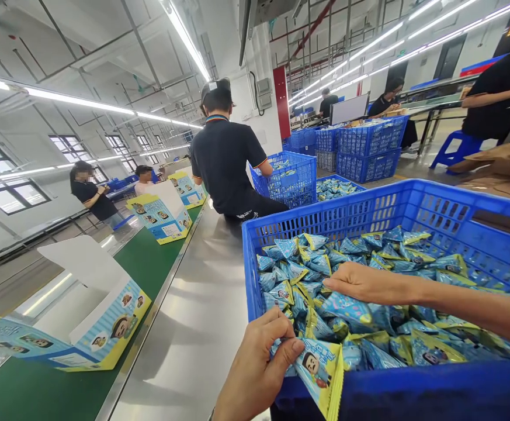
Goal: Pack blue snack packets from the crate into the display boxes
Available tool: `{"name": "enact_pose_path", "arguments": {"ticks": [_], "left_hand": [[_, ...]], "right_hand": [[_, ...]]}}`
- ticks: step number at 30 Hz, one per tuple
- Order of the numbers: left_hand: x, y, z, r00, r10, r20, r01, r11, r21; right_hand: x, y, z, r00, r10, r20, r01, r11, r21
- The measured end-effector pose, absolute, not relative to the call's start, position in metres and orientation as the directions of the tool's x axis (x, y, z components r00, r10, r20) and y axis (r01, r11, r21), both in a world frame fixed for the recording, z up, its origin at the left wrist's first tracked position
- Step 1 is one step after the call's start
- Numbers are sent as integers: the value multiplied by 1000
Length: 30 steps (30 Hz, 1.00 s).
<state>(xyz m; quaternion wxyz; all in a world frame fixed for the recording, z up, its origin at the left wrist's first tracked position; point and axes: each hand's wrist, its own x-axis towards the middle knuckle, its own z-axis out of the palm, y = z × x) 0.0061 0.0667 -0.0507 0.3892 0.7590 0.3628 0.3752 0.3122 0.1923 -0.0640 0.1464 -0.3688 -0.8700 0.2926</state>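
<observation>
My left hand (266,356) is closed at the crate's near left corner, thumb and fingers pinching a small pyramid-shaped snack packet (320,374). This packet is blue and yellow with a cartoon figure, and it tilts over the rim. Inside the blue plastic crate (325,213), my right hand (364,283) lies over the heap with its fingers curled round a blue snack packet (349,310). Its fingertips are partly hidden. Many similar packets (430,348) surround both hands.
Left of a metal ledge (184,304), a green conveyor belt (138,263) carries an open printed carton (101,327) and more cartons (162,216) farther along. A co-worker (228,158) sits ahead beside another blue crate (285,181). Stacked crates (368,146) and a blue stool (456,149) stand behind.
</observation>
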Motion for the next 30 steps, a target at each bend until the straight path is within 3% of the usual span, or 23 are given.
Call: {"name": "enact_pose_path", "arguments": {"ticks": [5, 10, 16, 20, 24, 27, 30], "left_hand": [[10, 64, -47, 450, 838, 308, 215, -436, 874], [16, 59, -53, 406, 874, 268, 350, -420, 837], [21, 56, -53, 465, 846, 260, 399, -462, 792], [23, 58, -53, 459, 829, 319, 412, -517, 750], [22, 60, -57, 444, 843, 302, 465, -505, 727], [22, 60, -60, 426, 852, 303, 479, -497, 724], [23, 60, -61, 409, 860, 306, 480, -488, 729]], "right_hand": [[301, 183, -55, -730, 669, 138, 445, 619, -647], [288, 161, -52, -740, 595, 314, 374, 752, -543], [288, 142, -48, -813, 480, 329, 297, 829, -475], [290, 137, -39, -846, 433, 311, 208, 805, -555], [293, 151, -37, -811, 536, 234, 226, 656, -720], [297, 166, -42, -776, 615, 143, 263, 521, -812], [296, 168, -43, -821, 571, 11, 277, 415, -866]]}}
